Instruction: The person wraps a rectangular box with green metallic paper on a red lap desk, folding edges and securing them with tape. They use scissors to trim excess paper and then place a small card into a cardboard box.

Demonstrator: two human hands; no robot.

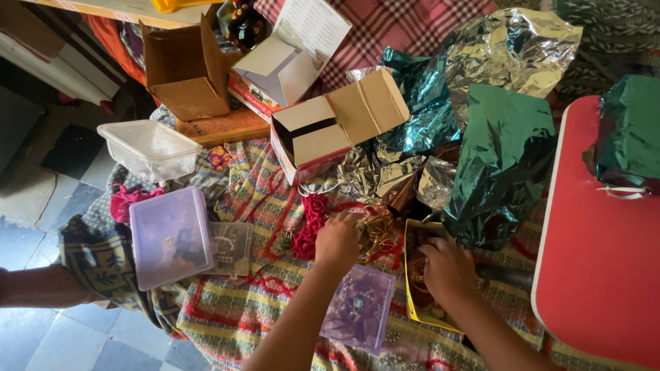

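Striped cloth (247, 309): covers the surface and carries nearly everything; it serves as the landmark here.
Red board (598, 240): lies at the cloth's right edge, a green-foil wrapped bundle (629, 127) on its far end.
Green foil sheets (498, 161): crumpled at the cloth's far right, loose and unfolded, silver foil (512, 45) behind them.
Open cardboard box (330, 127): at the cloth's far middle, flaps up; a second open carton (185, 65) sits beyond the cloth's far left corner.
Lidded plastic box (170, 237): on the cloth's left side, closed, with a clear empty tub (150, 148) beyond it.
Yellow-rimmed box (419, 275): near the cloth's front right, open, contents dark and hard to make out.
Purple clear case (359, 309): at the cloth's front middle, flat, closed.
Red rose garland (311, 227): mid-cloth, loose, beside gold chains (378, 230).
Left hand (338, 242): fingers curled down onto the gold chains, probably pinching them; grip hidden.
Right hand (448, 269): fingers bent, reaching into the yellow-rimmed box.
Progress: one bundle wrapped; trinkets, foil and boxes still loose.
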